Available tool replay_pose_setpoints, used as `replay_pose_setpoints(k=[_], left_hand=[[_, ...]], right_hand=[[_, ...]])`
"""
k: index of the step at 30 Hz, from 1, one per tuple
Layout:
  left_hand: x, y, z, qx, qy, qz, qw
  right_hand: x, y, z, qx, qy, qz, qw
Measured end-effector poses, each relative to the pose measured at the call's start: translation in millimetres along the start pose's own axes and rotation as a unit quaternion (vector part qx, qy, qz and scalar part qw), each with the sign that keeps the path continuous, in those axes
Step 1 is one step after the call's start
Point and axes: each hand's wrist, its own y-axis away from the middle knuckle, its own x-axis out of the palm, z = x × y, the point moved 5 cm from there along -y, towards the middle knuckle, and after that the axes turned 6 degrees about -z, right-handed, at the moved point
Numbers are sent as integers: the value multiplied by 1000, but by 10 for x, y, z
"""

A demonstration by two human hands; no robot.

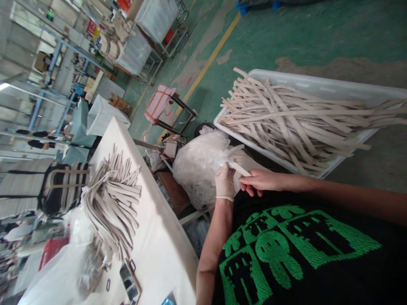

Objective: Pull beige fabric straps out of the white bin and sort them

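Observation:
My left hand (224, 182), in a pale thin glove, is closed around one end of a flat off-white strap (242, 170). My bare right hand (259, 181) pinches the same strap a short way along, so a short piece shows between the two hands. Whatever lies inside the left fingers is partly hidden. Clear plastic bags (199, 159) bulge just behind my left hand. Beyond my right forearm, a white tub (276, 78) holds a heap of long beige straps (286, 114).
A white table (155, 228) to the left bears a bundle of similar straps (111, 199) and a phone (129, 281). Past the bags stands a stool with a pink cover (159, 103). White bins on wheeled frames (157, 19) stand on the green floor farther off.

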Motion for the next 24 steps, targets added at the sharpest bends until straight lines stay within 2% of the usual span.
replay_pose_setpoints(k=[3, 6, 9, 12, 15, 18, 21, 24], left_hand=[[-21, 24, 35, -5, -3, 3, 1000], [-3, 61, 106, -30, -49, 40, 998], [10, 44, 94, -56, -97, 62, 992], [-51, -71, -119, -22, -44, 1, 999], [-88, -154, -272, 10, -4, -36, 999], [-5, -116, -185, 14, -21, 15, 1000], [98, -29, -59, 12, -47, 76, 996], [78, -25, -182, 41, -48, 64, 996]], right_hand=[[16, -43, -40, 9, -15, 16, 1000], [43, -111, -14, -1, -42, 43, 998], [-10, -132, 90, -36, -42, 26, 998], [-130, -38, 158, -87, 37, -16, 995], [-206, 88, 72, -70, 85, -32, 993], [-214, 138, 20, -40, 39, -41, 998], [-235, 152, 166, -84, 1, -76, 994], [-240, 210, 305, -130, 51, -86, 986]])
